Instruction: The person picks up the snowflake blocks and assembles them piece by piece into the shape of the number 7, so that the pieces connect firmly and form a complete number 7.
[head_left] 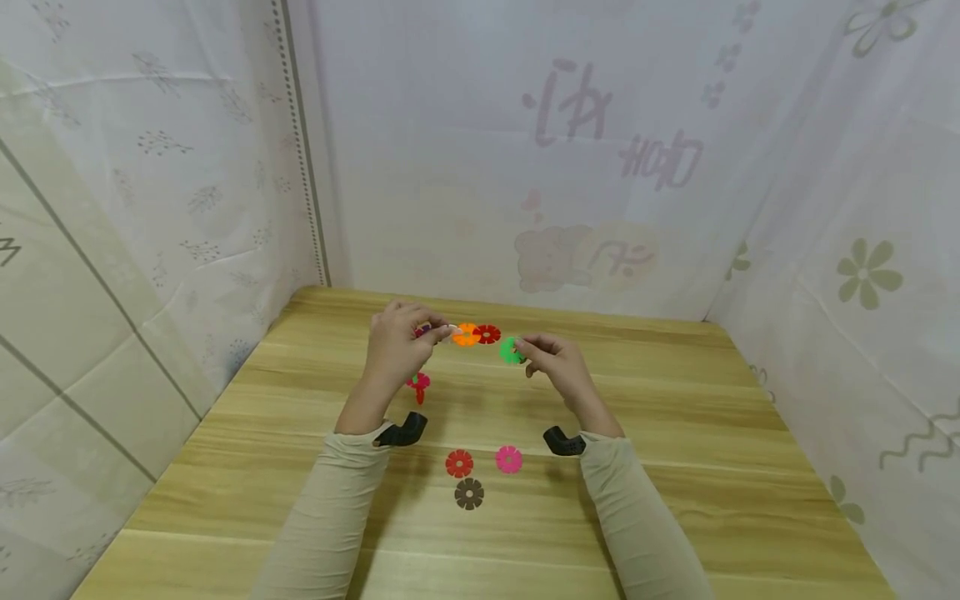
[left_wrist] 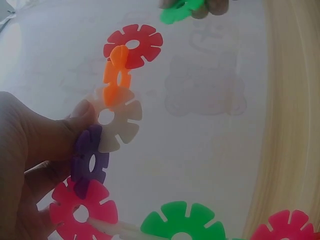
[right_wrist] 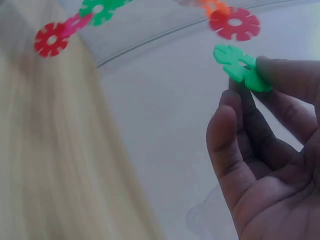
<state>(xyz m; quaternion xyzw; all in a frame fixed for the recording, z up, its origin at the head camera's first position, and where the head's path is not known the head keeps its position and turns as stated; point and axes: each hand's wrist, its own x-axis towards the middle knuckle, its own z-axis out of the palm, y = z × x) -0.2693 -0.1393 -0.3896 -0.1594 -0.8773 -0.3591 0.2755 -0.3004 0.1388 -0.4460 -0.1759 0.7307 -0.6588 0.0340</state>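
Observation:
My left hand [head_left: 395, 346] holds up a chain of slotted plastic snowflake discs, its thumb and fingers around the whitish disc [left_wrist: 129, 120]. From that disc run an orange disc [left_wrist: 108, 75] and, at the free end, a red disc [left_wrist: 150, 44]. Toward the other side hang a purple disc [left_wrist: 80, 162], a pink disc [left_wrist: 104, 202], a green disc [left_wrist: 187, 217] and more beyond. In my right hand [head_left: 558, 367], a separate green disc [right_wrist: 231, 60] is pinched between thumb and fingertips. A small gap parts it from the chain's red end.
Three loose discs lie on the wooden table [head_left: 675, 500] in front of me: red [head_left: 450, 465], pink [head_left: 500, 461] and brown [head_left: 460, 494]. Printed curtains [head_left: 450, 167] stand behind the table and at both sides. Black wrist mounts [head_left: 405, 430] jut inward from both sleeves.

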